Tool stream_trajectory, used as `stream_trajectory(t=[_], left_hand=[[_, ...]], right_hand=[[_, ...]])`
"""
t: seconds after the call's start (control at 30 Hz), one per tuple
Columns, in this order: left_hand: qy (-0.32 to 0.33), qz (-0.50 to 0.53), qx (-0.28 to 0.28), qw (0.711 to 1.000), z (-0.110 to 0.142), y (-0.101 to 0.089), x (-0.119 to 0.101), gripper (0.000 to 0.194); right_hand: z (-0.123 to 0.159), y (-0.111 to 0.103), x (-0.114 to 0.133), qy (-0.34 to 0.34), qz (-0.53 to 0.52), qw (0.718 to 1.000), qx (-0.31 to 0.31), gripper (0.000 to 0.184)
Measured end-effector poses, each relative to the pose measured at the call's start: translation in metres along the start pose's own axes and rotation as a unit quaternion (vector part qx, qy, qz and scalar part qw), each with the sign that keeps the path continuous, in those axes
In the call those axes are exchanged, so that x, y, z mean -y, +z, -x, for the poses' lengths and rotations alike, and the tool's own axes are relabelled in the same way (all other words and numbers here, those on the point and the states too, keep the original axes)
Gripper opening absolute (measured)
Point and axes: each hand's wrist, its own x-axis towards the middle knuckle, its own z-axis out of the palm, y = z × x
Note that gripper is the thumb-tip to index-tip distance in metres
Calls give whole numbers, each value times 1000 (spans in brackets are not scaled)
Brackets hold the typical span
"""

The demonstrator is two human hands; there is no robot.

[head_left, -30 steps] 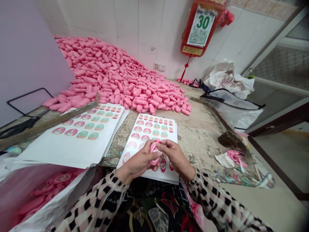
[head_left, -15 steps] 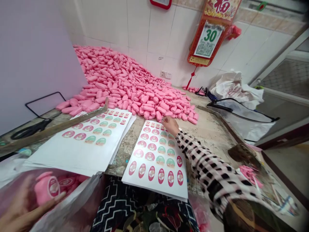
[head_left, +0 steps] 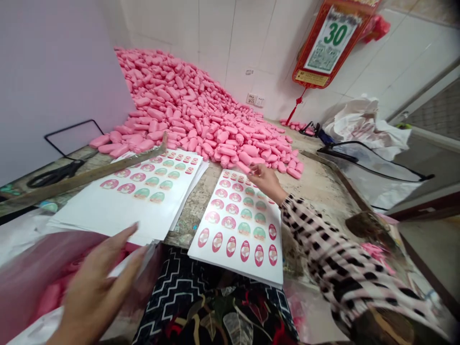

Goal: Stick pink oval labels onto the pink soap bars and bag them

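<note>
My left hand point(head_left: 98, 282) is open, thumb and fingers apart and holding nothing, above a plastic bag point(head_left: 27, 282) with pink bottles point(head_left: 50, 297) inside. Just past the top edge of the right-hand sticker sheet point(head_left: 201, 254), my right hand point(head_left: 266, 179) has its fingers closed on the end of a small pink bottle point(head_left: 243, 167) at the near edge of the pile. Rows of round, half-round and oval pink and green stickers cover the sheet. To the left lies a stack of similar sticker sheets point(head_left: 108, 218).
A large heap of pink bottles point(head_left: 201, 115) leans against the tiled wall. A wooden strip point(head_left: 82, 177) lies across the left stack, beside black scissors point(head_left: 53, 173). At the right are a raised table edge point(head_left: 334, 182), a clear zip bag point(head_left: 377, 177) and a crumpled white bag point(head_left: 370, 124).
My left hand has let go of the labelled pink bottle and risen out of the bag, opening. My right hand has moved from the sheet's top to a bottle at the pile's edge.
</note>
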Motion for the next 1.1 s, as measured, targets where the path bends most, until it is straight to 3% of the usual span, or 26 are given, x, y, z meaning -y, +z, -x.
stream_trajectory(t=[0.03, 0.1, 0.2, 0.3, 0.4, 0.47, 0.53, 0.6, 0.67, 0.77, 0.97, 1.1], left_hand=[[66, -20, 20, 997, -1, 14, -16, 54], [168, -22, 118, 978, -1, 42, -51, 63], [191, 23, 282, 940, 6, 77, -96, 73], [138, 117, 435, 882, 17, 103, -118, 73], [79, 191, 518, 830, 24, 121, -121, 58], [52, 178, 512, 839, 24, 127, -119, 40], [52, 122, 484, 865, 22, 131, -119, 21], [93, 53, 452, 885, 18, 135, -122, 15], [159, -18, 415, 896, 12, 141, -128, 15], [229, -75, 395, 886, 2, 156, -138, 17], [283, -84, 419, 858, -14, 189, -144, 31], [293, -121, 429, 846, -19, 199, -142, 40]], right_hand=[[22, -8, 4, -19, -48, 998, 42, 27], [74, -20, 14, -38, -157, 971, 178, 24], [153, -31, 32, 9, -266, 913, 310, 21], [206, -37, 41, 46, -324, 892, 312, 18], [222, -41, 28, 65, -354, 884, 299, 24], [217, -42, 5, 90, -333, 905, 250, 30], [206, -40, -23, 112, -240, 953, 144, 29], [195, -38, -49, 101, -84, 990, 50, 28], [185, -35, -65, 84, 41, 996, 7, 25], [176, -32, -72, 83, 114, 990, -4, 21], [170, -30, -72, 36, 145, 989, 18, 17], [165, -32, -74, 9, 178, 984, 30, 18]])
